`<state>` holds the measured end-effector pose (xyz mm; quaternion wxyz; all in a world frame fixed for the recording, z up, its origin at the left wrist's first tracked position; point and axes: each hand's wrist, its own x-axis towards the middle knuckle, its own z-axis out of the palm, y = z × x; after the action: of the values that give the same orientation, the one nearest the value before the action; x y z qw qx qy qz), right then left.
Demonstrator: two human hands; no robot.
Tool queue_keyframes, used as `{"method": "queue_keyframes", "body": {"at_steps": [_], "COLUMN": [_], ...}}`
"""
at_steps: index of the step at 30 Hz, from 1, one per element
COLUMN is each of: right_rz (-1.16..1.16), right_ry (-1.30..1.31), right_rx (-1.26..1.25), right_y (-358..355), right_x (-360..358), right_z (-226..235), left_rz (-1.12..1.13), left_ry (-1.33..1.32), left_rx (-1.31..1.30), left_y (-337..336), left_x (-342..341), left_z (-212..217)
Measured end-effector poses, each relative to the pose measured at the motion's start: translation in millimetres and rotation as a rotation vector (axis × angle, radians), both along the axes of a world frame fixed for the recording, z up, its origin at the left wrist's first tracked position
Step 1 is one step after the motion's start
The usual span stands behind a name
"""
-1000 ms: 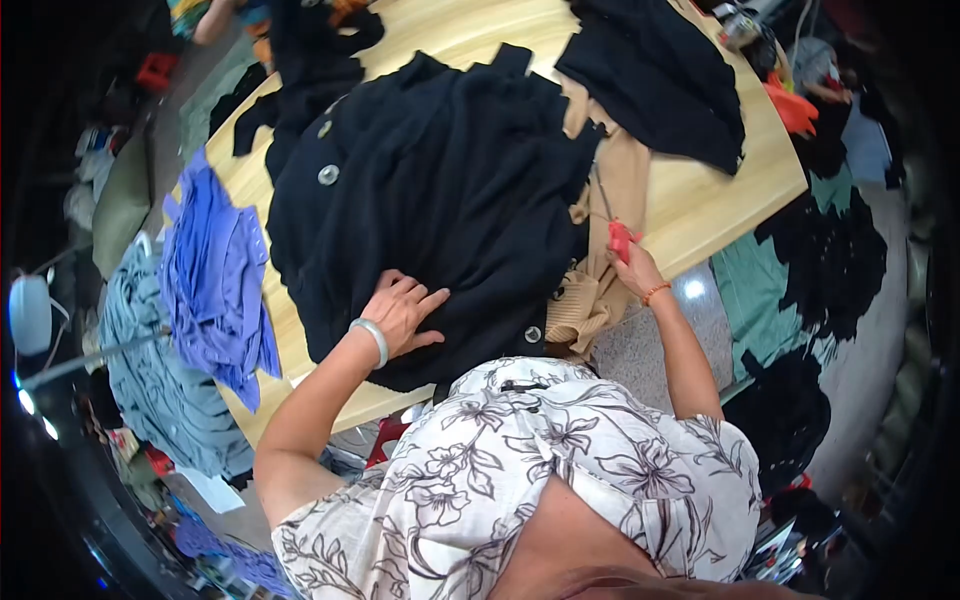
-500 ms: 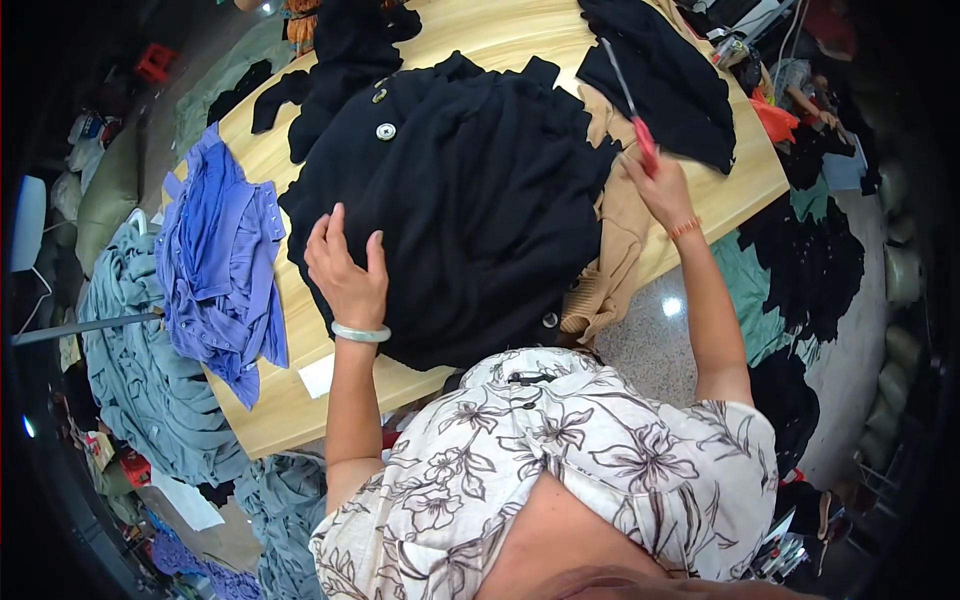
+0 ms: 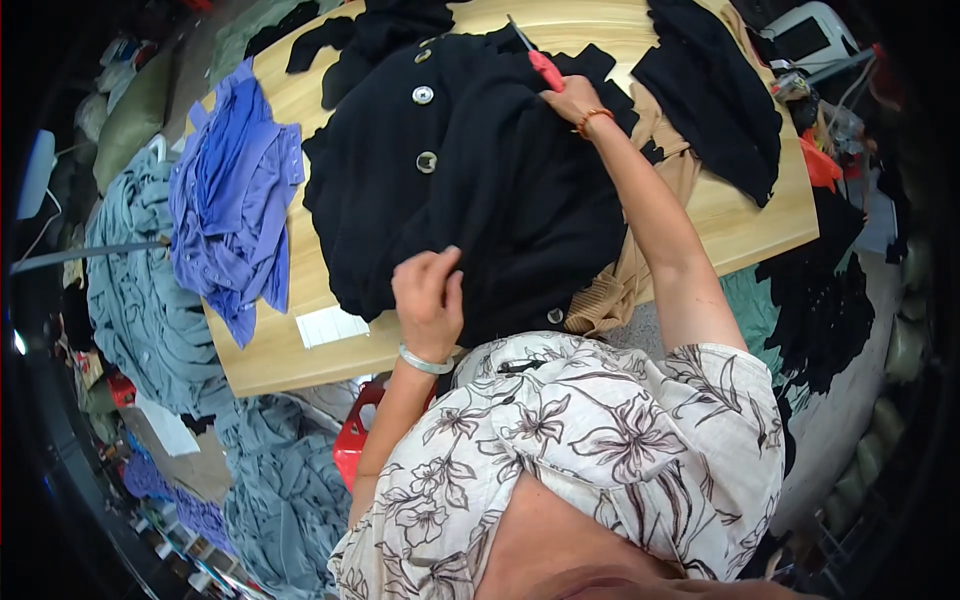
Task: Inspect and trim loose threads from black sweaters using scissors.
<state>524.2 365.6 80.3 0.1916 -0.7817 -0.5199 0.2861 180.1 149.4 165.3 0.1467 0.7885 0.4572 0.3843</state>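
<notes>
A black buttoned garment [image 3: 500, 200] is being borne by the wooden table [image 3: 765, 225] at its middle. Red-handled scissors [image 3: 546, 70] are being gripped in the right hand [image 3: 573, 98], fingers wrapped, toward the table's far edge. The left hand [image 3: 428, 308] is being held, fingers curled, at the table's near side; whether fabric is being pinched cannot be told.

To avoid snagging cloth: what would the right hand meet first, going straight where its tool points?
The right hand may first brush the black garment below it, though height is unclear; past its red-handled tool, the wooden tabletop lies in line.
</notes>
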Motion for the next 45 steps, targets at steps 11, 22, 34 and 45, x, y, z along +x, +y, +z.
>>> {"method": "queue_keyframes", "body": {"at_steps": [11,22,34,45], "right_rz": [-0.319,-0.268,-0.072,-0.060], "right_ry": [0.206,0.022,-0.057,0.676], "right_rx": [0.134,0.098,-0.022,0.213], "right_y": [-225,-221,-14,-47], "right_x": [144,127,-5,47], "right_z": [21,16,12,81], "left_rz": [0.261,0.325,0.294,0.271], "left_ry": [0.280,-0.149,-0.075,-0.191], "left_rx": [-0.053,-0.233,-0.295,-0.187], "left_y": [4,1,-17,-10], "left_x": [5,0,24,34], "left_z": [-3,-11,-46,-41]}}
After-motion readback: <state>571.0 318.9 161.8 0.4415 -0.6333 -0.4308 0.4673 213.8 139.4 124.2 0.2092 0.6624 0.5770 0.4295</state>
